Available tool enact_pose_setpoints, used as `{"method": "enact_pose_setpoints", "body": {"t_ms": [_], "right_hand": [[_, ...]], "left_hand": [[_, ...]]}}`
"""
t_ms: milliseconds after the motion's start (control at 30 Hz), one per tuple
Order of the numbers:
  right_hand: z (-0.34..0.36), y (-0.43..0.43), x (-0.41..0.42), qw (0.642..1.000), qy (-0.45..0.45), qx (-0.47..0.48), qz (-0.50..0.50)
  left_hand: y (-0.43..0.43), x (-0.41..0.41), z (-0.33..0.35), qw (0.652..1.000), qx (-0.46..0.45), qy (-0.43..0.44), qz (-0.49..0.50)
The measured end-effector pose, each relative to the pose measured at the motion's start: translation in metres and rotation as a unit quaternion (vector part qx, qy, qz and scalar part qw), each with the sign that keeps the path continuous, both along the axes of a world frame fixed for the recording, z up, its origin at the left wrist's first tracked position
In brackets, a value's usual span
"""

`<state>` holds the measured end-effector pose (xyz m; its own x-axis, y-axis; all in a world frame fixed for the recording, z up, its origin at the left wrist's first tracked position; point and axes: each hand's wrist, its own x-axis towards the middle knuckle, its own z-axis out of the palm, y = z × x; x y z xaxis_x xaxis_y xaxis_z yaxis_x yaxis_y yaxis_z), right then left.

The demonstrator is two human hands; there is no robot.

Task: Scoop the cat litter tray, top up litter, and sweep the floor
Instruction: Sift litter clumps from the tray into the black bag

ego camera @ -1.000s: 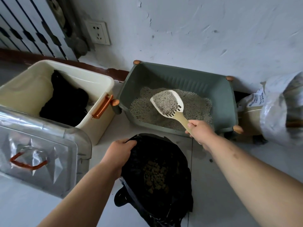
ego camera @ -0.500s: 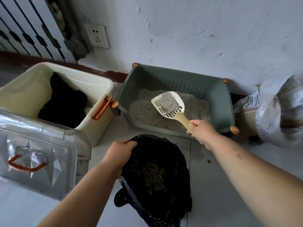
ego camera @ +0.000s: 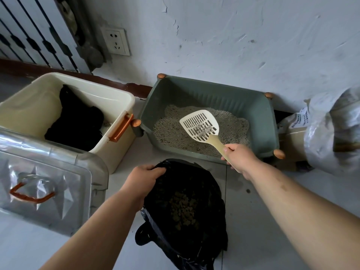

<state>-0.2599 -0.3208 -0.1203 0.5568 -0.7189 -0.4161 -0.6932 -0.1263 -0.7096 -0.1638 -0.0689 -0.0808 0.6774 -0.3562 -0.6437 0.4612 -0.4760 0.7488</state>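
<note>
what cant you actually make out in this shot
Head view only:
- Label print on the sack: too small and blurred to read; the sack also runs off the right edge.
- Dark thing in the cream bin: too black to identify.
- Scoop handle end: hidden inside the right hand.
- Black bag bottom: cut off by the lower edge; the left hand covers part of its rim.

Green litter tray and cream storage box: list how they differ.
The green litter tray holds grey litter; the cream storage box holds a black bundle. The tray has brown knobs at its corners; the box has an orange latch. Both are open-topped and stand on the floor.
</note>
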Motion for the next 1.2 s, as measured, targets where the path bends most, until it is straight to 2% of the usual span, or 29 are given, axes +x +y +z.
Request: {"method": "enact_pose_setpoints", "body": {"t_ms": [500, 667, 933, 1200], "right_hand": [[0.004, 0.004, -0.011, 0.998, -0.051, 0.034, -0.029], [0.014, 0.009, -0.022, 0.997, -0.067, 0.034, -0.017], [0.043, 0.029, -0.057, 0.980, -0.086, 0.147, 0.105], [0.037, 0.024, -0.092, 0.962, 0.019, 0.160, 0.221]], "left_hand": [[0.001, 0.001, 0.007, 0.999, -0.004, 0.016, -0.030], [0.001, 0.004, 0.006, 1.000, -0.002, 0.015, -0.001], [0.004, 0.015, -0.010, 0.995, 0.048, 0.016, 0.082], [0.007, 0.021, -0.029, 0.988, 0.069, 0.027, 0.137]]}}
